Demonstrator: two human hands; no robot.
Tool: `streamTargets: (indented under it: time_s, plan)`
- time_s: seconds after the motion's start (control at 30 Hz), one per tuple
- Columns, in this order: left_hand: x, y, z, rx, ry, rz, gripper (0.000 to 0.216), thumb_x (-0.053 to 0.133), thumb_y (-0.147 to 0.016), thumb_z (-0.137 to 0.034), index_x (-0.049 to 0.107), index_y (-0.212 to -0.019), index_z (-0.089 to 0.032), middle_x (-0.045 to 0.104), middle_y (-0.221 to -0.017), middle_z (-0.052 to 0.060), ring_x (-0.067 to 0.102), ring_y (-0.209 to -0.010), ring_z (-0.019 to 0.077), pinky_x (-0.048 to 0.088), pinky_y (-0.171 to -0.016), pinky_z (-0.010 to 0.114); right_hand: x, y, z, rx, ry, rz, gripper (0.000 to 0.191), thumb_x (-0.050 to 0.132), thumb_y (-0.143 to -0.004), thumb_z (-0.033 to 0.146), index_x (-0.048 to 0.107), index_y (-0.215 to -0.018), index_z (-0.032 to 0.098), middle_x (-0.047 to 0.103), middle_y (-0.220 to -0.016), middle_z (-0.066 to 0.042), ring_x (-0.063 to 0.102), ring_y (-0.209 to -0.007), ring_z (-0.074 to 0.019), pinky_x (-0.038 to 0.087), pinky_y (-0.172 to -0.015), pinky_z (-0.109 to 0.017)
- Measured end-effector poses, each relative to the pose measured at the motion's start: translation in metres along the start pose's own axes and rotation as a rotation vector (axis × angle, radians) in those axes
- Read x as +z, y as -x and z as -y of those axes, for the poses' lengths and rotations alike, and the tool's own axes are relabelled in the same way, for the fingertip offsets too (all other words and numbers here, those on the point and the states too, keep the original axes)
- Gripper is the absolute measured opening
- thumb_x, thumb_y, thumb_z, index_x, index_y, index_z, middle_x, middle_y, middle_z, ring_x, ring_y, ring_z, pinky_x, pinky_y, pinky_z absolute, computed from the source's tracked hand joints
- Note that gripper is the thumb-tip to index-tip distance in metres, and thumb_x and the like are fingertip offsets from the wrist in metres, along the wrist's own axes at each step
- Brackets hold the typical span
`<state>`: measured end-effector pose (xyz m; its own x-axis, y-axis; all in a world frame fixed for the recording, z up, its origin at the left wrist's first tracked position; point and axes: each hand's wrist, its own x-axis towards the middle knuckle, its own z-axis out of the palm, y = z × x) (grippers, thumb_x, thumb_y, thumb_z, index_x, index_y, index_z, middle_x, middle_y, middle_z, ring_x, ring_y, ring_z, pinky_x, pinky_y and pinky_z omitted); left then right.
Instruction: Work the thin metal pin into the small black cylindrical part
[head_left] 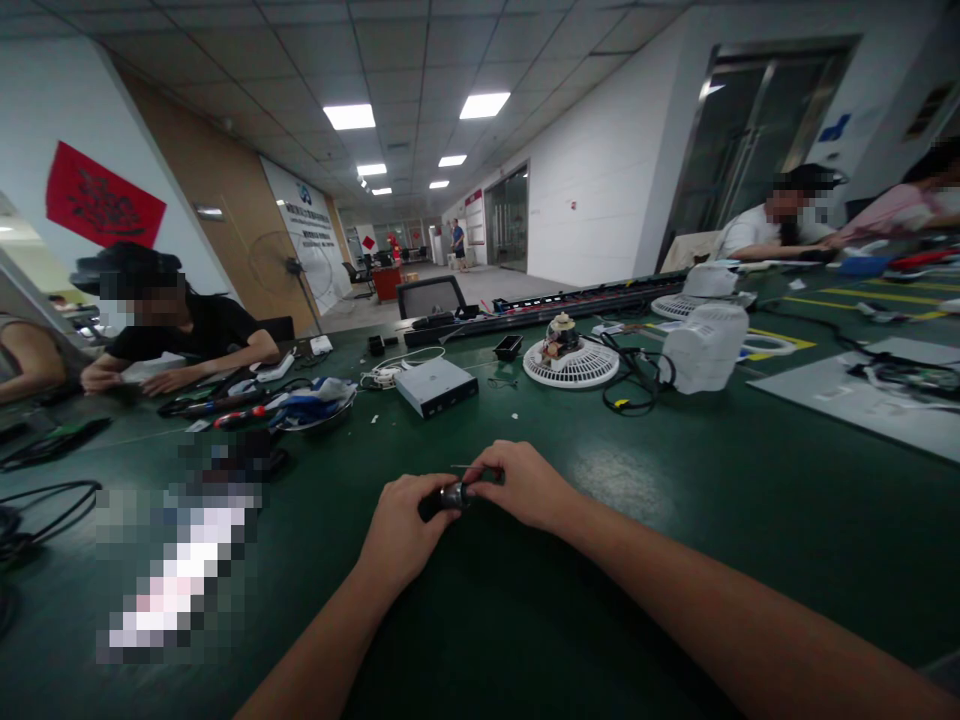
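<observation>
In the middle of the head view, my left hand (pixel 407 525) is closed around a short black cylinder with a silver metal collar (pixel 454 496). Its exact kind I cannot make out. My right hand (pixel 517 485) pinches at the collar's right end, fingertips close against it. A thin metal rod (pixel 460 466) sticks out leftward from the right fingertips, just above the collar. The fingers hide how the rod and the cylinder's end meet. Both hands are just above the green table (pixel 525 630).
Beyond my hands lie a silver disc drive (pixel 436 388), a small black tray (pixel 508 347), a white fan grille with a motor (pixel 571 362) and a white plastic housing (pixel 705 348). Cables and tools lie left, near a blurred-out patch (pixel 187 560). Co-workers sit left (pixel 187 330) and right (pixel 765 225).
</observation>
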<state>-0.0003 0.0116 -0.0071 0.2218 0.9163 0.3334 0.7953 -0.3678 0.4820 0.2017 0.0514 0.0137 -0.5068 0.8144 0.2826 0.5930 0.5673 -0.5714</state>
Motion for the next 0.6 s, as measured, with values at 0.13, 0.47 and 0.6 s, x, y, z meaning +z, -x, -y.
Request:
streamTargets:
  time_s: [0.13, 0.47, 0.6]
  plan:
    - [-0.0005, 0.0014, -0.0041, 0.034, 0.000, -0.017, 0.033, 0.072, -0.074, -0.026, 0.068, -0.107, -0.031, 0.072, -0.101, 0.001, 0.063, -0.095, 0.0249, 0.047, -0.088, 0.044, -0.0004, 0.0001, -0.0001, -0.001, -0.019, -0.042, 0.008, 0.071, -0.077, 0.024, 0.073, -0.084, 0.021, 0.069, -0.084, -0.001, 0.060, -0.081, -0.0151, 0.042, -0.071, -0.027]
    - [-0.0040, 0.0040, -0.0038, 0.137, -0.006, 0.042, 0.033, 0.070, -0.076, -0.023, 0.068, -0.108, -0.029, 0.072, -0.101, 0.001, 0.063, -0.095, 0.0232, 0.045, -0.092, 0.043, 0.0008, 0.0023, -0.0036, 0.020, -0.068, 0.112, 0.013, 0.069, -0.078, 0.028, 0.073, -0.087, 0.021, 0.071, -0.081, 0.000, 0.063, -0.073, -0.0141, 0.043, -0.064, -0.024]
    - [-0.0059, 0.0047, -0.0027, 0.089, 0.006, 0.032, 0.036, 0.071, -0.076, -0.025, 0.066, -0.111, -0.028, 0.071, -0.104, 0.002, 0.063, -0.098, 0.0236, 0.047, -0.089, 0.041, 0.0022, 0.0033, 0.0028, 0.005, -0.125, 0.029, 0.012, 0.067, -0.080, 0.026, 0.074, -0.089, 0.021, 0.072, -0.083, -0.001, 0.064, -0.076, -0.0137, 0.045, -0.068, -0.024]
